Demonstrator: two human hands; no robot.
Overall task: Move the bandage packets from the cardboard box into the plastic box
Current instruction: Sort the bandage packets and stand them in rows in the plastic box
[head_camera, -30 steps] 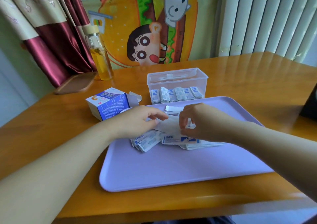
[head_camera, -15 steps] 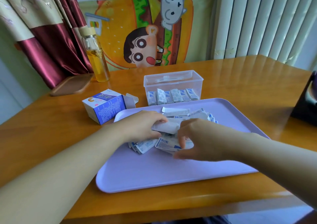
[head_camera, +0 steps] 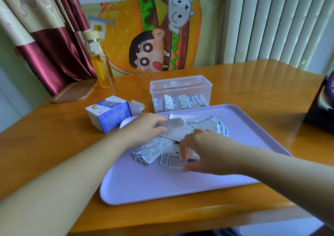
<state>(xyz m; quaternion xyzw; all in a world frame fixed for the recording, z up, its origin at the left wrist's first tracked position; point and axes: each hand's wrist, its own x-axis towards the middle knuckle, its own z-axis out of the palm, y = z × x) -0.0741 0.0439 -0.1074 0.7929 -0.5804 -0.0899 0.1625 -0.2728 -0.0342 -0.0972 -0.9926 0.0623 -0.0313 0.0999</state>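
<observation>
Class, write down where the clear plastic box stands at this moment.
In the head view the plastic box stands on the table just beyond the far edge of the purple tray, to the right of the open cardboard box.

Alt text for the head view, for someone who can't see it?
The left hand holds a white paper sheet; the right hand pinches a bandage packet from the pile on the lilac tray. The part-filled plastic box stands behind.

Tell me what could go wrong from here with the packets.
1. The left hand pinches a white paper sheet over the loose packets; it could end up in the plastic box too.
2. The right hand pinches several of them at once; some may slip.
3. Dropping them in could topple the standing row.
</observation>
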